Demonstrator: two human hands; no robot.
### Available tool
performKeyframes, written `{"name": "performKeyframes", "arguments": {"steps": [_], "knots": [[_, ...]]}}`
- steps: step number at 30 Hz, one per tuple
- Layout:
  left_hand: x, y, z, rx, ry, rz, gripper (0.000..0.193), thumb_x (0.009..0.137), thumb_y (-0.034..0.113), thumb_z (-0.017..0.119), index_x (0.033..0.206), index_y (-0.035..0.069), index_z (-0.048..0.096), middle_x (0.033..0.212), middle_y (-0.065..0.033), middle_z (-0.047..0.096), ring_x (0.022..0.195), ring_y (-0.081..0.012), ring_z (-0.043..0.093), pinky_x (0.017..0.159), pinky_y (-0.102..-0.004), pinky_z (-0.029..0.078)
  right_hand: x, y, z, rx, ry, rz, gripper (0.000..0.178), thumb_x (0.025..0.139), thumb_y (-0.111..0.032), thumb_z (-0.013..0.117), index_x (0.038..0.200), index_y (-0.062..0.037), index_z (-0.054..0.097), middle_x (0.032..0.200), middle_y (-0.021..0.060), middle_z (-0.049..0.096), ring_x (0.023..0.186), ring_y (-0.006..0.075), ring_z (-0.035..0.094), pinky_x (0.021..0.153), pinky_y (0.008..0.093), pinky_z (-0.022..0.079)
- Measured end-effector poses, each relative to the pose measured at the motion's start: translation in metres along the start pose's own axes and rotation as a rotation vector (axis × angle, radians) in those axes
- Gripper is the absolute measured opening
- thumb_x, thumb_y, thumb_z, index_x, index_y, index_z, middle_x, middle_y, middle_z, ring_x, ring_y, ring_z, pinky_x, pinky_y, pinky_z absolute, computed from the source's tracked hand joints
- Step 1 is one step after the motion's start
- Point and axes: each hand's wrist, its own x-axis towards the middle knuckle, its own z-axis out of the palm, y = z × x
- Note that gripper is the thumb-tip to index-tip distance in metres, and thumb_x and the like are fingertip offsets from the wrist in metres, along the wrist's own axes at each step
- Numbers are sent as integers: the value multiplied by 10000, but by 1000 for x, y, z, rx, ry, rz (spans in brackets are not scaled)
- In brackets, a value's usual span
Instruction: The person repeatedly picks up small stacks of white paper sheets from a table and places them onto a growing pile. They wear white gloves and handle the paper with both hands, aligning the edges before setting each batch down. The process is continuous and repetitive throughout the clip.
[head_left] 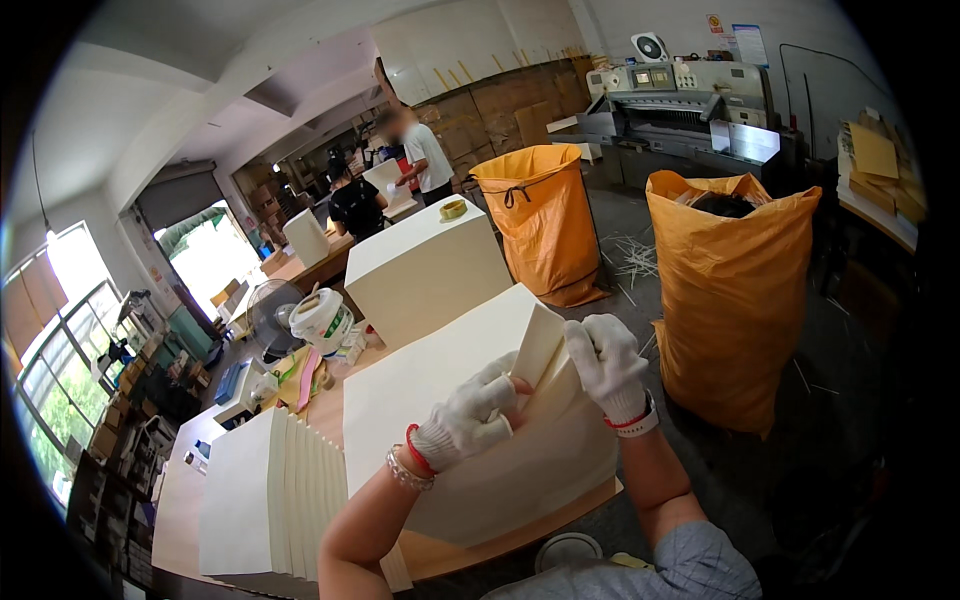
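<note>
A tall stack of large white paper sheets [430,400] stands on the table in front of me, its near side bulging. At its right corner a thick bundle of sheets [537,343] is bent up from the rest. My left hand [475,410], in a white knitted glove with bare fingertips showing, has its fingers curled around the bundle's near edge. My right hand [607,365], also gloved, closes on the right edge of the same bundle; its fingertips are partly hidden. To the left lies a fanned pile of white sheets [240,500] in several staggered sections.
Behind stands another tall paper stack [430,275] topped by a tape roll [453,210]. Two orange sacks [545,225] [735,290] stand to the right, with paper strips [635,258] on the floor. A white bucket [320,318] and fan [272,315] are left. Two people work farther back; a cutting machine [670,105] stands behind.
</note>
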Motion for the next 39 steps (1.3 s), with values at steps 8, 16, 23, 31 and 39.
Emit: {"name": "performKeyframes", "arguments": {"steps": [8,16,23,31,39], "knots": [[3,9,4,119,153,52,420,784,121,834,1160,102,649,1259,-133,553,1116,-321,589,942,-388,483,-1,1,-1,20,-30,40,365,792,52,675,1151,38,611,757,87,459,645,239,501,551,360,422],[3,8,0,116,-31,-72,423,809,50,728,1222,80,646,1196,-123,601,1032,-312,617,922,-374,488,-3,2,4,95,47,15,435,782,78,682,1206,13,606,790,91,474,663,245,504,560,364,427],[3,8,6,175,183,111,378,780,-18,695,1149,58,668,1441,-184,525,1098,-297,628,893,-363,524,-8,3,4,30,1,19,480,762,85,687,1229,44,588,813,97,476,687,255,520,573,367,447],[2,0,4,71,34,51,475,824,52,760,1280,111,640,1221,-128,594,1060,-311,601,914,-394,489,-11,7,8,83,35,5,385,839,39,656,1219,15,597,786,88,469,666,247,498,558,376,416],[2,2,8,71,115,-4,509,757,72,814,1241,101,660,1557,-231,409,1306,-383,531,1020,-425,487,-4,1,1,69,-9,65,348,846,26,650,1190,27,594,756,80,472,646,248,498,556,376,411]]}}
